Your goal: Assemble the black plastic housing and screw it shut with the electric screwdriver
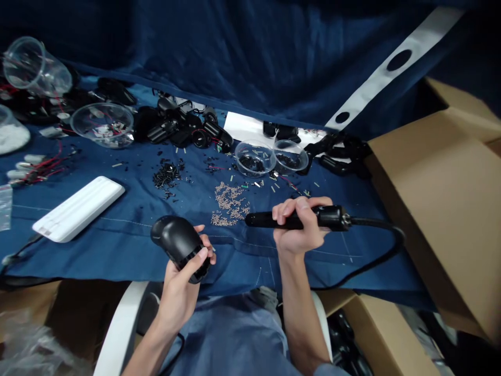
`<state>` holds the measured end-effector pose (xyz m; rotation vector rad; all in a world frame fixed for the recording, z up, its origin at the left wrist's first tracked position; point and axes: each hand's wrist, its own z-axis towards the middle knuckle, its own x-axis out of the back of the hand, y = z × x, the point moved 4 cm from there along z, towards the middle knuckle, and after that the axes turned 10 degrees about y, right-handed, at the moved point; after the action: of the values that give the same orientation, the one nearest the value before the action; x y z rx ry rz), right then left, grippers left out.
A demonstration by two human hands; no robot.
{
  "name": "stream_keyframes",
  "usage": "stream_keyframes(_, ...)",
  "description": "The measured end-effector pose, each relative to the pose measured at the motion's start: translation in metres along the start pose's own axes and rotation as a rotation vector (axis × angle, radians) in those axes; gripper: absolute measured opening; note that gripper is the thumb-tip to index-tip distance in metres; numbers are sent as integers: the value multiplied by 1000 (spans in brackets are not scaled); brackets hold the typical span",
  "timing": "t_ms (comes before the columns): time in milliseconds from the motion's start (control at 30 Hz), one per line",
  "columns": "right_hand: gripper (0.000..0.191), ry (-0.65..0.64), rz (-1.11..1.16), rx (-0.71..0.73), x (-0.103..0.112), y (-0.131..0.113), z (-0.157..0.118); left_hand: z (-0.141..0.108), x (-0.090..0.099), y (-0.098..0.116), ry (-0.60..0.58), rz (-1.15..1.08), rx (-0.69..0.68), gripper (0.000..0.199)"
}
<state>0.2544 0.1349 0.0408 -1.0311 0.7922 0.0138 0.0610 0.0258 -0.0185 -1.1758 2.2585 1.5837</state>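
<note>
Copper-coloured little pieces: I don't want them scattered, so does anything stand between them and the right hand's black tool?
Nothing visible does: the black tool in the right hand ends right beside the copper-coloured pieces.

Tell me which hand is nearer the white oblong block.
Left. The left hand, holding a rounded black shell, is to the right of the white oblong block; the right hand, holding a corded black tool, is much farther right.
</note>
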Motion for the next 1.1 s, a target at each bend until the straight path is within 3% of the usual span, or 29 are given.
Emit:
stream_keyframes(200,16,38,-46,39,-1,-6,0,2,-3,-7,-17,47,23,41)
stream_keyframes(400,19,31,-16,-6,2,-47,2,8,-14,-7,86,170,-67,45)
stream_keyframes(600,21,-15,17,-63,3,-77,-4,15,-32,-18,18,239,-76,45)
stream_keyframes(1100,21,-111,64,-96,5,-83,-6,16,-49,-27,17,92,148,43)
